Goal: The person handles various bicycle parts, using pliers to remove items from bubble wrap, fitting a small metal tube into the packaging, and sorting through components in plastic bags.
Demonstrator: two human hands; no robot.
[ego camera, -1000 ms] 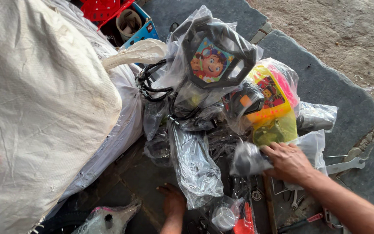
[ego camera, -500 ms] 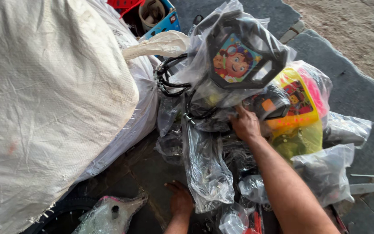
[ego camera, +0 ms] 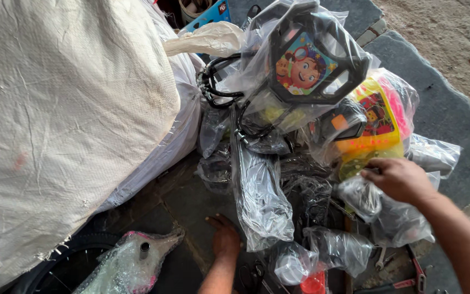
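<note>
My right hand [ego camera: 401, 179] reaches in from the right, its fingers curled onto the top of a clear plastic bag [ego camera: 361, 197] holding a dark part. Just above it lies a yellow and pink wrapped toy piece [ego camera: 377, 117]. My left hand [ego camera: 225, 239] rests flat on the dark stone floor at the bottom, fingers spread, beside a long clear bag with a black part [ego camera: 259, 196]. At the top of the pile sits a black plastic panel with a cartoon picture [ego camera: 305, 68], wrapped in plastic.
A big white woven sack [ego camera: 55, 109] fills the left side. A plastic-wrapped pink-edged saddle [ego camera: 131, 261] lies on a black tyre [ego camera: 50, 269] at the bottom left. Coiled black cable [ego camera: 213, 79], a blue box [ego camera: 213, 11], grey stone slabs [ego camera: 441, 103].
My right hand drew back from the middle of the pile to the right, onto the bag under the yellow piece. The view shifted. My left hand stayed on the floor.
</note>
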